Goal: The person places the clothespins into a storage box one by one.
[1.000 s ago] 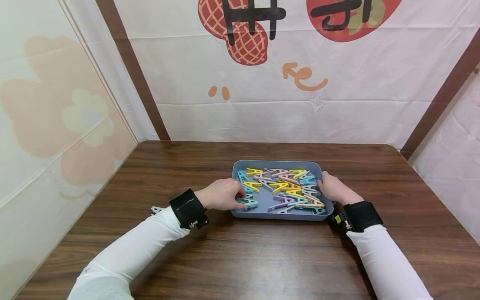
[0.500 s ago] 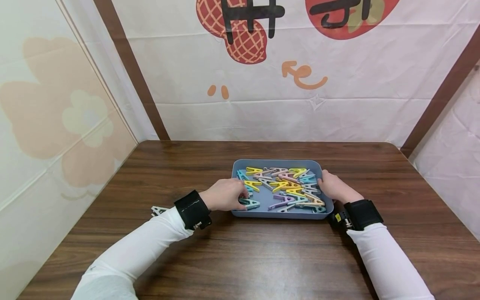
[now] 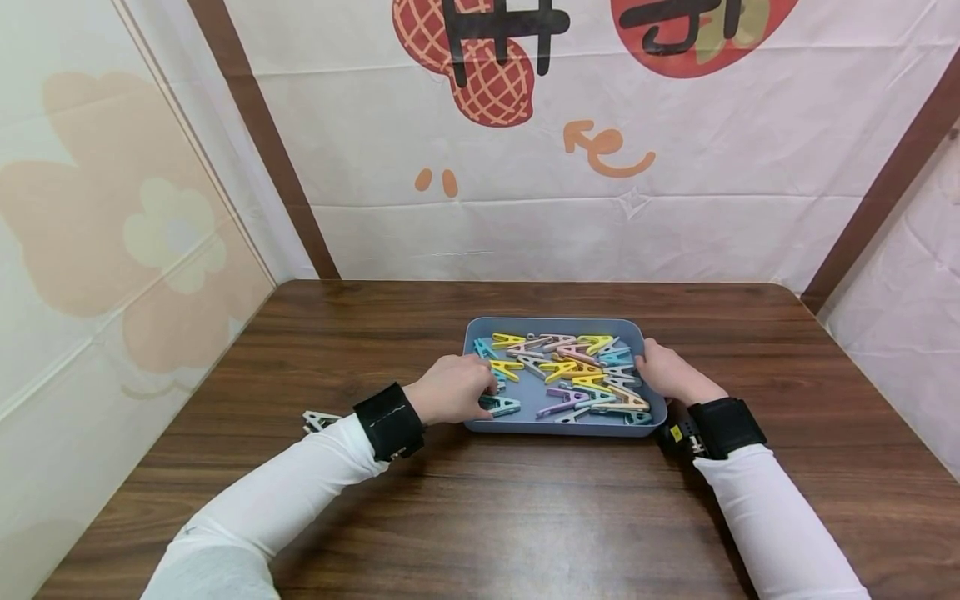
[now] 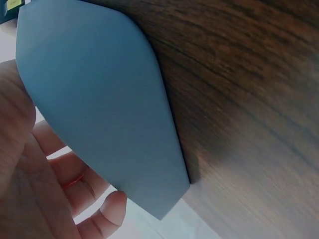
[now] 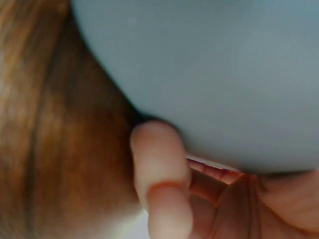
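Note:
A shallow grey-blue tray (image 3: 570,429) on the table holds several plastic clothespins in yellow, purple, pink, teal and grey. My left hand (image 3: 456,388) reaches over its left rim. Thumb and forefinger lie apart beside a teal clothespin (image 3: 501,406) in the near left corner; I cannot tell whether they pinch it. In the left wrist view, the tray wall (image 4: 99,99) hides part of the fingers (image 4: 79,186), and one fingertip is right at the rim. My right hand (image 3: 675,375) grips the right end of the tray. One finger (image 5: 162,159) presses the outer wall in the right wrist view.
On the brown wooden table (image 3: 555,517), a pale clothespin (image 3: 318,420) lies to the left, close to the left sleeve (image 3: 300,483). A printed white cloth (image 3: 465,233) hangs behind the table, with another sheet (image 3: 90,350) along the left side.
My left hand has shifted slightly right, further over the rim, and more of the pale clothespin on the table shows. My right hand stays at the tray's right end.

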A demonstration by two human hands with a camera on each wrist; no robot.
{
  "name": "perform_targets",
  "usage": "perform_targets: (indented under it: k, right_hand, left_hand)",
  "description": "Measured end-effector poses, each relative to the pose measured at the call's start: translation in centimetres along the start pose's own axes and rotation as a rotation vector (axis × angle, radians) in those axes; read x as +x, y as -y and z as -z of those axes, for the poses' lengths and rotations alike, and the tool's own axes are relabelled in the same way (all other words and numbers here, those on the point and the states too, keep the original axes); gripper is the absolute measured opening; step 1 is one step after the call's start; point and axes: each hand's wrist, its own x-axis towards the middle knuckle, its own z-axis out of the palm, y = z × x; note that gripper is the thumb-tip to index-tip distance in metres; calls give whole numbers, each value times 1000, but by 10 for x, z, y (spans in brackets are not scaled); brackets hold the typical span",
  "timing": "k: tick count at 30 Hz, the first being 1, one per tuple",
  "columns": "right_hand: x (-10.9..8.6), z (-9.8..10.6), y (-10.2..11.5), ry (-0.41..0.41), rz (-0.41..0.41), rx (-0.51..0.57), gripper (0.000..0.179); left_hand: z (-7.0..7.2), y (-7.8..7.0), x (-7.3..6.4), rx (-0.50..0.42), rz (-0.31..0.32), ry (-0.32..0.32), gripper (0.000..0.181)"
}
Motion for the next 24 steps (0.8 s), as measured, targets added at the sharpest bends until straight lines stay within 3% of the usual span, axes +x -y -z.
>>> perform_targets:
  k: [4, 7, 10, 15, 21, 24]
  right_hand:
    - [0, -1, 0, 9, -10, 7, 49]
    - [0, -1, 1, 12, -10, 12, 49]
    - [-1, 0, 2, 11, -4, 9, 49]
    - [0, 1, 2, 8, -3, 5, 49]
    - [-1, 1, 3, 7, -6, -10, 50]
    - [-1, 1, 2, 12, -7, -1, 50]
  left_hand:
    - [5, 6, -7, -78, 47, -16, 29]
    - [12, 14, -16, -181, 90, -69, 29]
    - [22, 26, -30, -251, 129, -149, 26]
    - [36, 53, -59, -266, 232, -230, 22]
    - [43, 83, -105, -252, 369, -194, 33]
    - [44, 94, -127, -266, 425, -133, 43]
